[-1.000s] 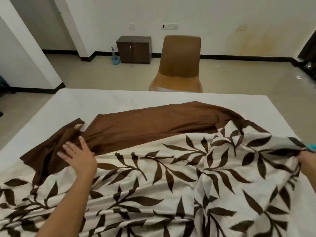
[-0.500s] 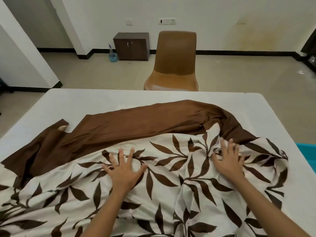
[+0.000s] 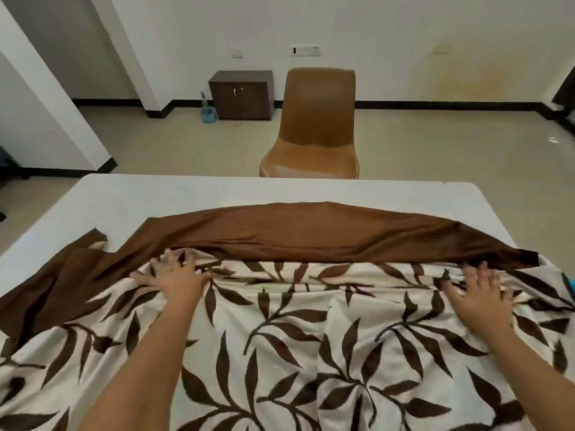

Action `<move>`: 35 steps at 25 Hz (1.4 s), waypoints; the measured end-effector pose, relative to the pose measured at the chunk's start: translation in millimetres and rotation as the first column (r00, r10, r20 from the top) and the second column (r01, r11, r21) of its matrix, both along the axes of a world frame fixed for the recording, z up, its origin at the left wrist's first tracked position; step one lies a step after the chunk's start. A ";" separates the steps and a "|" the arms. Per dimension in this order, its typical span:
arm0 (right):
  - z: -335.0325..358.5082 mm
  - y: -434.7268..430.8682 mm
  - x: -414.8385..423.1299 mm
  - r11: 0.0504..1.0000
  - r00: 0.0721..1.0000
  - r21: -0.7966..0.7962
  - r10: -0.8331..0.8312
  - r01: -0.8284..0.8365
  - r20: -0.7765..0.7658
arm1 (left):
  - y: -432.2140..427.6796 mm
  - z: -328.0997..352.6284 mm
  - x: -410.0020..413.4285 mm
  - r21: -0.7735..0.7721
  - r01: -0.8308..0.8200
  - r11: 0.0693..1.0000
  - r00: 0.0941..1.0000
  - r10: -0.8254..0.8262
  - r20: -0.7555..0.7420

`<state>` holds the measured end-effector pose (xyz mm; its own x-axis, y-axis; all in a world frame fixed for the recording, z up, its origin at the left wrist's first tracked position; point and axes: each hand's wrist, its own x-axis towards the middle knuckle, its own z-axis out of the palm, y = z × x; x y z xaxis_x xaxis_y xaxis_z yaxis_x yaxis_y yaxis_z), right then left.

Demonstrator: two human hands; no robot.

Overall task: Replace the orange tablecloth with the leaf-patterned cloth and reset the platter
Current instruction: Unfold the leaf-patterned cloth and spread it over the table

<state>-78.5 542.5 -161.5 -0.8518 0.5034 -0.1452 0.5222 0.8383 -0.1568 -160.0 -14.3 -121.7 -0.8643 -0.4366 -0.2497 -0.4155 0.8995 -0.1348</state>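
A cream cloth with dark brown leaves (image 3: 298, 331) covers the near half of the white table (image 3: 199, 194). Its plain brown border (image 3: 311, 234) lies as a wide band across the middle, bunched at the left. My left hand (image 3: 177, 279) presses flat on the leaf cloth close to the brown band, fingers spread and blurred. My right hand (image 3: 480, 295) presses flat on the cloth near the table's right edge, fingers spread. Neither an orange cloth nor a platter is in view.
A brown chair (image 3: 314, 129) stands just beyond the table's far edge. A small dark cabinet (image 3: 241, 94) and a blue spray bottle (image 3: 207, 108) sit by the far wall. Something teal (image 3: 571, 287) shows at the right edge.
Both hands have slid outward and away from me over the leaf cloth, the left one to the left, the right one to the right. The cloth lies wider and the brown band is straighter.
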 end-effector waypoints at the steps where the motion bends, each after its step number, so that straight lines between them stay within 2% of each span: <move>1: 8.2 -16.8 -3.0 1.000 0.999 -0.007 -0.014 0.013 -0.046 | 26.4 10.0 -0.4 -0.028 0.050 0.998 0.995 -0.052 -0.089; 3: 17.6 -61.3 2.0 0.999 0.983 -0.025 0.025 -0.030 -0.183 | 77.2 11.5 20.1 0.021 0.242 0.970 0.916 -0.221 -0.334; 5: 12.6 -109.7 27.3 0.993 0.983 -0.086 0.060 -0.076 -0.175 | 116.7 -9.1 74.0 0.132 0.387 0.912 0.850 -0.298 -0.434; 7: -5.2 -144.4 54.8 0.989 0.996 -0.120 0.083 -0.087 -0.035 | 131.3 -33.8 129.9 0.259 0.358 0.897 0.907 -0.268 -0.326; 9: -17.2 -153.3 61.5 0.993 0.993 -0.037 0.115 -0.113 0.033 | 120.3 -54.9 148.2 0.241 0.291 0.926 0.944 -0.237 -0.230; 12: -17.8 -146.9 40.0 0.979 0.979 0.027 0.202 -0.203 0.027 | 99.0 -62.4 121.7 0.164 0.336 0.928 0.928 -0.297 -0.224; 16: -24.5 -128.8 -2.9 0.957 0.958 0.046 0.285 -0.286 0.011 | 84.8 -60.1 76.4 0.193 0.355 0.915 0.926 -0.317 -0.205; 19: -21.1 -102.9 -32.7 0.927 0.927 0.031 0.374 -0.374 0.003 | 59.4 -49.3 41.6 0.236 0.435 0.869 0.900 -0.424 -0.098; 21: -7.9 -99.7 -42.8 0.922 0.922 0.000 0.387 -0.387 0.014 | 52.8 -32.7 24.3 0.194 0.403 0.894 0.913 -0.407 -0.022; 22: -1.0 -106.3 -40.7 0.922 0.922 -0.005 0.387 -0.387 -0.009 | 58.5 -24.3 23.9 0.105 0.367 0.924 0.930 -0.364 -0.047; 24: 5.2 -129.7 -18.0 0.915 0.908 -0.047 0.391 -0.401 -0.149 | 85.1 -13.2 45.7 -0.005 0.319 0.948 0.914 -0.309 -0.262; 26: 7.5 -152.5 30.0 0.891 0.879 -0.118 0.399 -0.439 -0.260 | 119.1 -15.5 94.2 0.119 0.411 0.904 0.834 -0.320 -0.449; 27: 6.3 -160.9 59.9 0.883 0.877 -0.141 0.401 -0.447 -0.266 | 133.1 -21.7 124.5 0.209 0.466 0.860 0.820 -0.330 -0.468; 30: -9.3 -174.9 148.1 0.886 0.887 -0.102 0.436 -0.453 -0.152 | 158.1 -42.3 212.7 0.292 0.572 0.766 0.801 -0.446 -0.399; 32: -20.6 -175.2 189.8 0.809 0.809 -0.027 0.584 -0.587 -0.064 | 155.6 -53.3 246.3 0.271 0.615 0.741 0.782 -0.526 -0.335; 33: -24.2 -171.7 202.2 0.763 0.761 -0.006 0.644 -0.646 -0.076 | 148.2 -56.2 251.2 0.262 0.624 0.736 0.777 -0.548 -0.310; 35: -20.9 -156.4 210.0 0.749 0.744 0.042 0.663 -0.662 -0.082 | 135.0 -55.3 246.7 0.268 0.627 0.731 0.778 -0.579 -0.244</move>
